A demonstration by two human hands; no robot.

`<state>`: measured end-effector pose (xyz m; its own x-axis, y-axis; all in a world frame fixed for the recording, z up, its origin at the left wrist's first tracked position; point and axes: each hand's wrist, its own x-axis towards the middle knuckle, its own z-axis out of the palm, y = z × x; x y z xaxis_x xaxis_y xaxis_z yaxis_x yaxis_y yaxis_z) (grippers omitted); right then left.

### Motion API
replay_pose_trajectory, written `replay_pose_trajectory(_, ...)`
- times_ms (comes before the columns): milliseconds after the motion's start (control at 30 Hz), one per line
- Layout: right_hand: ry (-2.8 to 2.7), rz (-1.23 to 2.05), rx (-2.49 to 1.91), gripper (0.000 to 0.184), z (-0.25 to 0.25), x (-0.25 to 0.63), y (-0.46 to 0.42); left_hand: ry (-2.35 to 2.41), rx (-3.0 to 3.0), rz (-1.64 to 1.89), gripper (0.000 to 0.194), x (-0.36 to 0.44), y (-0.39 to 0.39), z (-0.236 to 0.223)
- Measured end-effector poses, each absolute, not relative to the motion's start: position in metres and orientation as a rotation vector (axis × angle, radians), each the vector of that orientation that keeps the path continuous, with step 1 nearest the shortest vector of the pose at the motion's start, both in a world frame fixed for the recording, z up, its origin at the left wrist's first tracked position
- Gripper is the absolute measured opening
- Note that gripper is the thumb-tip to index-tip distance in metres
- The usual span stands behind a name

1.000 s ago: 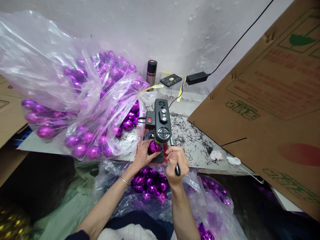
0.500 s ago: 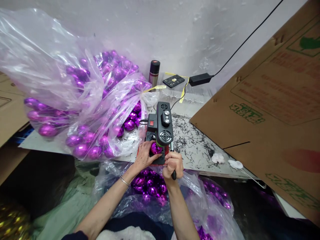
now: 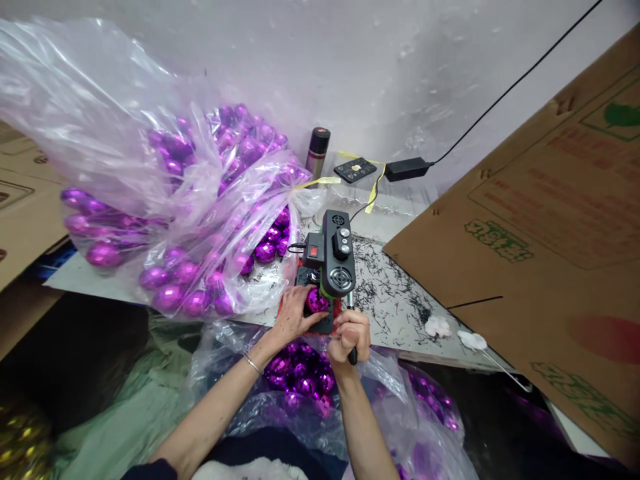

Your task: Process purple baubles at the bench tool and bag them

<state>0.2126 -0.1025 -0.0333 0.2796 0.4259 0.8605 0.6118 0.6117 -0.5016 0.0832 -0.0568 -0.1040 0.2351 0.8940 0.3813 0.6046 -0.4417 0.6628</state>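
Note:
A small black bench machine [image 3: 335,257] with a red switch stands at the table's near edge. Under its head sits a shiny purple ball [image 3: 317,301], and my left hand [image 3: 295,317] is closed around that ball, holding it in place. My right hand [image 3: 350,335] is wrapped in a fist round the machine's black lever handle [image 3: 351,347], just right of the ball. In my lap lies an open clear bag of purple balls [image 3: 300,377], directly below both hands.
A big clear plastic bag full of purple balls [image 3: 165,200] fills the table's left. Black shavings [image 3: 385,287] litter the tabletop right of the machine. A leaning cardboard sheet [image 3: 540,220] walls off the right. A flask [image 3: 318,152], remote and power adapter [image 3: 409,169] stand by the wall.
My right hand has drawn the lever handle a little closer to the machine. My left hand stays on the purple ball. The view has shifted slightly right and up.

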Motion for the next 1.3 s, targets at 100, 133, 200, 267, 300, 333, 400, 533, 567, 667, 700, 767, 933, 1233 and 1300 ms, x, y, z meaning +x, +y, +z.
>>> replay_pose_trajectory(100, -1.344, -0.141, -0.977, 0.035, -0.036, 0.215, -0.103, 1.366, 2.123, 1.051, 0.064, 0.085, -0.057, -0.105)
replay_pose_trajectory(133, -1.337, -0.14, -0.964, 0.034, -0.036, 0.216, -0.103, 1.361, 2.114, 1.051, 0.065, 0.086, -0.056, -0.106)
replay_pose_trajectory(200, -1.328, -0.137, -0.932, 0.034, -0.036, 0.216, -0.101, 1.348, 2.092, 1.054, 0.067, 0.087, -0.056, -0.107)
replay_pose_trajectory(267, -1.319, -0.144, -0.917, 0.034, -0.036, 0.216, -0.099, 1.33, 2.07, 1.055, 0.068, 0.087, -0.055, -0.107)
replay_pose_trajectory(300, -1.315, -0.151, -0.919, 0.034, -0.038, 0.216, -0.098, 1.322, 2.06, 1.051, 0.068, 0.087, -0.055, -0.107)
replay_pose_trajectory(333, -1.314, -0.157, -0.924, 0.035, -0.039, 0.217, -0.098, 1.315, 2.051, 1.043, 0.069, 0.087, -0.055, -0.107)
replay_pose_trajectory(400, -1.339, -0.177, -0.926, 0.035, -0.043, 0.218, -0.097, 1.3, 2.039, 1.027, 0.07, 0.086, -0.055, -0.107)
replay_pose_trajectory(533, -1.425, -0.214, -0.895, 0.036, -0.035, 0.219, -0.096, 1.279, 2.03, 1.017, 0.066, 0.086, -0.051, -0.105)
replay_pose_trajectory(567, -1.413, -0.211, -0.891, 0.038, -0.027, 0.219, -0.095, 1.278, 2.029, 1.019, 0.065, 0.086, -0.049, -0.104)
replay_pose_trajectory(667, -1.308, -0.109, -0.939, 0.041, 0.007, 0.216, -0.097, 1.259, 2.04, 1.033, 0.065, 0.085, -0.05, -0.104)
replay_pose_trajectory(700, -1.283, -0.029, -0.989, 0.04, 0.019, 0.215, -0.098, 1.24, 2.055, 1.042, 0.066, 0.084, -0.054, -0.105)
replay_pose_trajectory(767, -1.243, 0.077, -1.053, 0.04, 0.037, 0.213, -0.1, 1.181, 2.112, 1.063, 0.068, 0.079, -0.069, -0.107)
replay_pose_trajectory(933, -1.245, 0.074, -1.055, 0.041, 0.033, 0.211, -0.105, 1.094, 2.235, 1.081, 0.096, 0.048, -0.113, -0.099)
replay_pose_trajectory(1233, -1.294, -0.019, -0.985, 0.04, 0.018, 0.209, -0.103, 1.707, 2.301, 0.809, 0.065, -0.013, 0.032, -0.049)
replay_pose_trajectory(1300, -1.315, -0.03, -0.983, 0.04, 0.019, 0.209, -0.103, 1.752, 2.274, 0.678, 0.061, -0.018, 0.051, -0.048)
